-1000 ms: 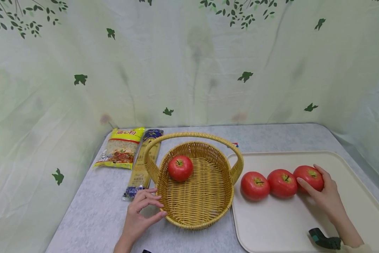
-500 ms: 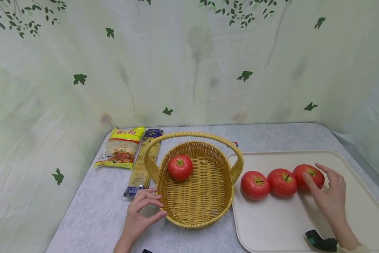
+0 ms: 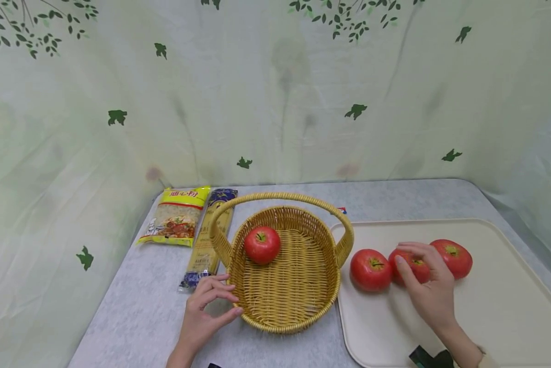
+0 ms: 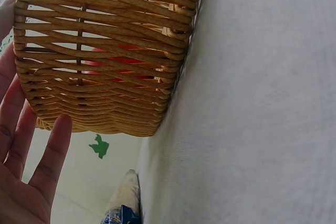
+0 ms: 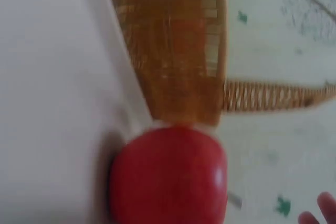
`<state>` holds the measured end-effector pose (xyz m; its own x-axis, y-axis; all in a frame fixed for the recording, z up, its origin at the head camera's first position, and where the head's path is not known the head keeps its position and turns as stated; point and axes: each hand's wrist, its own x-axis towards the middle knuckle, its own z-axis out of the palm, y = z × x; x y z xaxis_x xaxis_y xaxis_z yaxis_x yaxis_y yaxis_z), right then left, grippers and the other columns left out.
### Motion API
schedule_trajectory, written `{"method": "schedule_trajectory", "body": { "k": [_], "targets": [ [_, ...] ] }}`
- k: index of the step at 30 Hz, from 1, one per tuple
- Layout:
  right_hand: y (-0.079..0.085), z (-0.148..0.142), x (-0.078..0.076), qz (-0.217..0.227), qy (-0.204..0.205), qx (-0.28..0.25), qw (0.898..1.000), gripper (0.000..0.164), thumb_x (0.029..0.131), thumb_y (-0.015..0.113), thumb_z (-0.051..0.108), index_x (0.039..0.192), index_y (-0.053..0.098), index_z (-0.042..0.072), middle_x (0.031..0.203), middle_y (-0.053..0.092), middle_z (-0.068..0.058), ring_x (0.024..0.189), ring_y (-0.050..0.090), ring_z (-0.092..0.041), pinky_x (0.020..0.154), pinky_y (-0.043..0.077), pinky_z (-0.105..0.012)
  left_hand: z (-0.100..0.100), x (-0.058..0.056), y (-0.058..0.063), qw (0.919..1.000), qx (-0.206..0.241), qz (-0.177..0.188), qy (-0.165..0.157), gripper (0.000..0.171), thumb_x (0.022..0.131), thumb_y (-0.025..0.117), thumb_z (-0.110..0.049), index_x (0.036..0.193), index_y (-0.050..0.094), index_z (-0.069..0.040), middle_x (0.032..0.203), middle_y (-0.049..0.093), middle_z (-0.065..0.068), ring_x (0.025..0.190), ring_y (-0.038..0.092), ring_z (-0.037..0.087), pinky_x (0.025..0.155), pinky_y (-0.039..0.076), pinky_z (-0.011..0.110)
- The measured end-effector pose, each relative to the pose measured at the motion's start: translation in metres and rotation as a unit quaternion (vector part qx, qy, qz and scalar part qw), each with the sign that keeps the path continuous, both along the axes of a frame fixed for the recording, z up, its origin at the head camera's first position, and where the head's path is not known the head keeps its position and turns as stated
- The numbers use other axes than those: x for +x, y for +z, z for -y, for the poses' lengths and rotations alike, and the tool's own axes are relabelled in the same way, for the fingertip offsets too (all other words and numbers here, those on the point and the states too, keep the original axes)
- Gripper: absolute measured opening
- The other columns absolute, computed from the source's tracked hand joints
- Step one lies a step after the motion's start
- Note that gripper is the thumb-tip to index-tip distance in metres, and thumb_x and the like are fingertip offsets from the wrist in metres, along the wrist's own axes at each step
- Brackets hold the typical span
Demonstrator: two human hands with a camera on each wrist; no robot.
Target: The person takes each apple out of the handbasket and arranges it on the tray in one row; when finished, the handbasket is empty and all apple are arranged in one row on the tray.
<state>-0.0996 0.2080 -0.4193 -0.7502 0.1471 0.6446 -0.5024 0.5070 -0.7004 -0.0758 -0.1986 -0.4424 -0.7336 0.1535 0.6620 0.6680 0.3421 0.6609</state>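
The left hand (image 3: 202,309) rests with lightly bent, spread fingers at the left rim of a round wicker basket (image 3: 287,286); its fingers (image 4: 56,145) lie along the outer wall. One red apple (image 3: 262,245) sits inside the basket. Over the middle apple (image 3: 420,270) of the row on the tray hovers the right hand (image 3: 434,296), thumb and fingers spread to either side. The right wrist view shows fingertips (image 5: 326,207) apart from a red apple (image 5: 170,179). A left apple (image 3: 370,271) and a right apple (image 3: 452,258) flank the middle one.
A cream tray (image 3: 496,317) lies right of the basket, its edge close to the basket wall. A yellow pasta bag (image 3: 174,216) and a spaghetti packet (image 3: 208,235) lie behind left. The basket's tall handle (image 3: 282,196) arches over it. A leaf-patterned curtain (image 3: 275,102) hangs behind the table.
The right hand has let go of the right apple and moved left over the middle apple. The right apple shows a slight shift to the right. Left hand and basket look unmoved.
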Motion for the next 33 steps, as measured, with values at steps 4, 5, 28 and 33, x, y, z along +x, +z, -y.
{"method": "schedule_trajectory", "body": {
  "k": [4,5,28,33],
  "targets": [
    [0.007,0.026,0.002,-0.036,0.078,0.002,0.996,0.037,0.069,0.067,-0.023,0.100,0.065,-0.004,0.101,0.063,-0.016,0.098,0.056,-0.012,0.081,0.047,-0.016,0.000,0.000,-0.001,1.0000,0.002,0.004,0.000,0.038,0.054,0.083,0.014,0.080,0.068,-0.010,0.086,0.062,0.013,0.105,0.054,0.026,0.095,0.038,0.024],
    [0.009,0.032,0.001,-0.047,0.100,-0.001,0.994,0.036,0.069,0.067,-0.023,0.099,0.066,-0.004,0.100,0.064,-0.016,0.096,0.057,-0.013,0.080,0.047,-0.017,0.000,0.000,-0.001,1.0000,0.003,0.005,-0.001,0.038,0.054,0.083,0.014,0.080,0.068,-0.011,0.086,0.062,0.013,0.105,0.054,0.026,0.096,0.038,0.024],
    [0.041,0.139,-0.029,0.016,0.314,0.087,0.945,0.029,0.088,0.069,0.017,0.116,0.066,0.016,0.118,0.060,0.002,0.111,0.054,-0.015,0.092,0.047,-0.035,0.000,0.001,0.000,0.9999,0.000,0.014,0.003,0.039,0.054,0.083,0.015,0.079,0.068,-0.011,0.087,0.062,0.013,0.105,0.054,0.026,0.096,0.038,0.023],
    [0.052,0.153,-0.045,0.099,0.294,0.163,0.936,0.037,0.089,0.066,0.035,0.123,0.064,0.021,0.129,0.054,0.003,0.119,0.048,-0.014,0.096,0.043,-0.041,0.000,0.001,0.000,0.9997,-0.001,0.024,0.007,0.038,0.055,0.082,0.016,0.080,0.069,-0.011,0.087,0.062,0.013,0.105,0.053,0.027,0.095,0.038,0.023]
  ]
}}
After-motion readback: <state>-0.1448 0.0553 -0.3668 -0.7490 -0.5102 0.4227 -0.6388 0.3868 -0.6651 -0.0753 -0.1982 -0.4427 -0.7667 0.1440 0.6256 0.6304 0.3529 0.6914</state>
